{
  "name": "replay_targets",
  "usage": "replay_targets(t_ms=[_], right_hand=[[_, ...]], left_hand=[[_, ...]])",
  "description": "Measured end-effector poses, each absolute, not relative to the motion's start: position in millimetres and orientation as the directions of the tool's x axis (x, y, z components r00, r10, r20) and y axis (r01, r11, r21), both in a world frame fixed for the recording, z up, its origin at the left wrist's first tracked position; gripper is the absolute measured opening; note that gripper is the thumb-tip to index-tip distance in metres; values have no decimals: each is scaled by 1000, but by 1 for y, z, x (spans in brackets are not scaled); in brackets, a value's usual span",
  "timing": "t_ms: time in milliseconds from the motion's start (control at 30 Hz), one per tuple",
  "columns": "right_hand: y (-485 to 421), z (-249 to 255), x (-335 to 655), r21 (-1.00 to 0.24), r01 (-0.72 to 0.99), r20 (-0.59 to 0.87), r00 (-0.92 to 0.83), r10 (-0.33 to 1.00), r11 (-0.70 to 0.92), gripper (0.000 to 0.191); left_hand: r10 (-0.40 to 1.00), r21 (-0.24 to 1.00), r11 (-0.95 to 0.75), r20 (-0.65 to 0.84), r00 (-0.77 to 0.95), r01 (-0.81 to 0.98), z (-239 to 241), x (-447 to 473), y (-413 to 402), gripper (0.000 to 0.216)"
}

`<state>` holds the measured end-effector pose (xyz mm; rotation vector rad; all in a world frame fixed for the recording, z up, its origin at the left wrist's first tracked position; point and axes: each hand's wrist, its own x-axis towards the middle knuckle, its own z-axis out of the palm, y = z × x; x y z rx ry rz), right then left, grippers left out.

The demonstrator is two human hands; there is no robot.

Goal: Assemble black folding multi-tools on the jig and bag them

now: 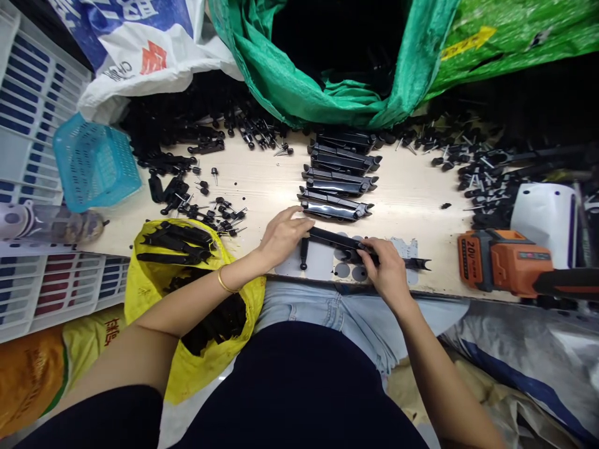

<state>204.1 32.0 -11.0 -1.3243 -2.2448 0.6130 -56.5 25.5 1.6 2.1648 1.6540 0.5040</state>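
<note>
My left hand rests on the near edge of the wooden table, fingers curled over the left end of a long black plastic bar. My right hand pinches the same bar further right, where it lies across a grey metal jig. Just beyond my hands several finished black bars lie stacked in a column. Loose black screws and small black parts are scattered to the left.
An orange cordless driver lies at the right, by a white box. A yellow bag of black parts hangs at my left knee. A turquoise basket, a green sack and more screws ring the table.
</note>
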Motion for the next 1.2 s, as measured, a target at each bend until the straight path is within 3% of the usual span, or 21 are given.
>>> replay_targets(t_ms=[200,333,433,500,667,867,933,1000,1100,1200], right_hand=[[27,5,208,-527,689,259,-427,866,497,28],[26,14,183,-520,635,282,-504,817,571,35],[31,7,151,-478,598,205,-636,744,643,43],[36,-3,133,-422,588,145,-707,692,690,48],[48,-18,125,-281,592,48,-777,627,755,56],[52,-15,129,-194,573,17,-810,587,796,61],[53,-16,126,-196,568,20,-813,582,799,59],[54,-17,124,-225,558,47,-813,580,799,58],[46,-15,130,-341,506,171,-795,582,792,54],[18,-12,155,-476,455,282,-731,621,752,42]], left_hand=[[936,528,-317,41,350,788,2,-72,30,33],[997,623,-66,5,80,780,6,-71,5,49],[979,684,144,-206,0,715,1,-53,-16,68],[944,650,221,-329,7,727,-4,-39,-25,78],[918,521,202,-397,26,829,-7,-37,-22,69],[916,612,326,-394,-79,720,-14,-19,-18,71],[919,637,286,-393,-17,716,-8,-20,-18,71],[942,578,183,-334,26,795,5,-31,-16,55],[998,496,-19,-40,45,868,29,-49,-7,34],[919,467,-393,185,347,792,34,-44,15,36]])
